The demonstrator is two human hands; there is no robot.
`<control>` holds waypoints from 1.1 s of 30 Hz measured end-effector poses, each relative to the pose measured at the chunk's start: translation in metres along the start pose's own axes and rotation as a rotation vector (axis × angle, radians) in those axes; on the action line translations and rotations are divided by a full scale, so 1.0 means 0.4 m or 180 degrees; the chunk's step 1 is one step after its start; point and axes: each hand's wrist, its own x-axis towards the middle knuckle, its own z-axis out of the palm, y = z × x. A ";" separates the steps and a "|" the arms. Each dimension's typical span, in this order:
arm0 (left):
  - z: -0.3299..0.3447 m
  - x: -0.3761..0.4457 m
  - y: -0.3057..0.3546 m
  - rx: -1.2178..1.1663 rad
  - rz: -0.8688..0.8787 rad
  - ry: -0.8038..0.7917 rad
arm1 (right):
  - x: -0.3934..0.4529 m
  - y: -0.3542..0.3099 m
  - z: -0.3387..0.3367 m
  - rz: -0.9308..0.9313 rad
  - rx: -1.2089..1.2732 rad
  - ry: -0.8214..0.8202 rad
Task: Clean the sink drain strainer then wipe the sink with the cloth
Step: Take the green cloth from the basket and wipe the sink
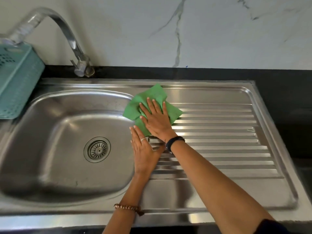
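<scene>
Nearest the front edge of the surface, both forearms reach in across the steel rim. The left hand [143,149] lies flat, fingers straight and together, its palm on the strip between the basin and the drainboard [219,141]; it holds nothing and seems only to brace.

Just beyond it, the right hand [157,119] is spread wide, fingers straight, pressing the green cloth [152,97] down at the drainboard's inner far corner, right beside the basin's rim. This grip is an open palm press, not a pinch: no finger curls round the fabric.

The cloth is crumpled into a rough diamond. Its long axis runs diagonally, from the near edge under the wrist up toward the far edge of the sink [50,191], with one corner pointing at the back wall. The drainboard ribs run left to right.

The drain strainer [98,149] sits seated in the basin floor, left of the hands and well apart from the cloth, so the wiping step looks to be in hand.

To do it well, I judge the palm should keep even pressure, and the strokes should follow the ribs so the fabric reaches into the grooves. Flattening the bunched folds would cover more steel per pass. The basin likely remains to be wiped.

At the far left corner stand the tap [74,43] and a teal basket [15,81].
</scene>
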 end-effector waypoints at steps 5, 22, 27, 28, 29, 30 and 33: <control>0.010 -0.028 0.008 0.0361 0.0171 0.0057 | -0.064 0.018 0.011 -0.0711 -0.0071 -0.0066; 0.271 -0.097 0.208 0.1964 0.0979 -0.0652 | -0.406 0.665 -0.043 0.1267 0.0555 0.0254; 0.272 -0.098 0.206 0.2034 0.0889 -0.0667 | -0.460 0.604 -0.029 0.1580 0.0593 0.0494; 0.273 -0.099 0.208 0.2072 0.0898 -0.0656 | -0.484 0.592 -0.019 0.1611 0.0560 0.0526; 0.273 -0.101 0.209 0.2106 0.0905 -0.0652 | -0.506 0.584 -0.009 0.1621 0.0521 0.0530; 0.272 -0.102 0.210 0.2131 0.0909 -0.0653 | -0.520 0.580 -0.002 0.1625 0.0489 0.0512; 0.264 -0.104 0.215 0.2097 0.0914 -0.0758 | -0.512 0.589 -0.004 0.1621 0.0496 0.0416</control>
